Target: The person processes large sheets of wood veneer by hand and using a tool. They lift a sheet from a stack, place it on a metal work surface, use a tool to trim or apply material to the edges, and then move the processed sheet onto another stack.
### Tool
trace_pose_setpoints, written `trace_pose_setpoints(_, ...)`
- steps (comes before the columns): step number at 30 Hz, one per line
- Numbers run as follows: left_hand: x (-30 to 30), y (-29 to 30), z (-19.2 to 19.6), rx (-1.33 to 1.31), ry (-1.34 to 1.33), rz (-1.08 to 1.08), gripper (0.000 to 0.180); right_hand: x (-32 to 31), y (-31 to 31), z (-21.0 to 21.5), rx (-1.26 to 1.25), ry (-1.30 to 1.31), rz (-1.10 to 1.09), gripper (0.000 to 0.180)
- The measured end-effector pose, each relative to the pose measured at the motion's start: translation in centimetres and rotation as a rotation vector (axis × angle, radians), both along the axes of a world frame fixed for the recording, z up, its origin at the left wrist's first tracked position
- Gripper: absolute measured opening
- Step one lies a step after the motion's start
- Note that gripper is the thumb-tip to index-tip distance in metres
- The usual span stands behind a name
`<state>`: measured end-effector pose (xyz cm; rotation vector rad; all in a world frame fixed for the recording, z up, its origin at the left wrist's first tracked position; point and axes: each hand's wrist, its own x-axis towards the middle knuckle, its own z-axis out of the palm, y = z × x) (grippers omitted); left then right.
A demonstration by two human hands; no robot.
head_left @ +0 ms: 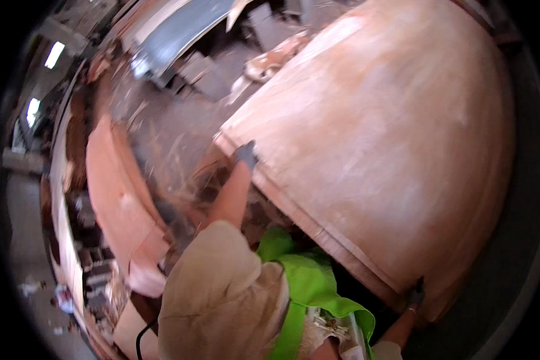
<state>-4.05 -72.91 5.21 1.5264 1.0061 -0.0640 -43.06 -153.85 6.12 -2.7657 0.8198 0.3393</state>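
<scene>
A large pale orange-brown stack of thin wood veneer sheets (378,138) fills the right half of the head view, its layered edge facing me. My left hand (246,155), in a grey glove, grips the sheets' edge near the left corner, fingers over the top face. At the near right corner, my right hand (416,296) wears a dark glove and holds the same edge, one finger lying along the top. The undersides of both hands are hidden, so how many sheets they hold does not show.
Curved veneer pieces (123,198) lie to my left. Wood scraps and splinters cover the floor (168,141) between them and the stack. Farther off are a grey sheet (186,30) and a crumpled pale piece (273,63). A dark cable (141,339) hangs near my left side.
</scene>
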Motion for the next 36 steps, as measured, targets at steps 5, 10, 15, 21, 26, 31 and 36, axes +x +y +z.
trace_pose_setpoints(5, -0.2, 1.7, 0.2, -0.096, -0.096, 0.131, 0.052, 5.0, 6.6, 4.2, 0.100, 0.365, -0.367, 0.047)
trace_pose_setpoints(10, 3.6, 2.6, 0.1, 0.952, 0.307, -0.975, 0.053, 0.3, 4.7, 1.9, 0.308, 0.077, -0.187, 0.050)
trace_pose_setpoints(15, 0.0, 7.1, -1.2, -0.023, 0.211, -0.373, 0.053, 5.9, 5.5, 6.2, 0.333, -0.020, -0.252, 0.052)
trace_pose_setpoints(21, 2.6, 9.1, -2.8, -0.099, 0.332, 0.122, 0.040, 2.6, 5.2, 5.1, 0.307, 0.152, -0.517, 0.049)
trace_pose_setpoints(26, 3.3, 12.8, -5.2, -0.144, 0.285, 0.101, 0.028, 3.0, 6.3, 5.6, 0.302, 0.110, -0.505, 0.044)
trace_pose_setpoints(31, -0.3, 2.3, 2.1, 0.168, 0.082, 0.154, 0.047, 4.8, 9.3, 9.3, 0.447, -0.289, -0.498, 0.048)
trace_pose_setpoints(36, -9.2, -12.9, 8.9, 1.448, -0.286, -1.223, 0.077, -0.7, 13.3, 6.7, 0.038, -0.293, -0.467, 0.043)
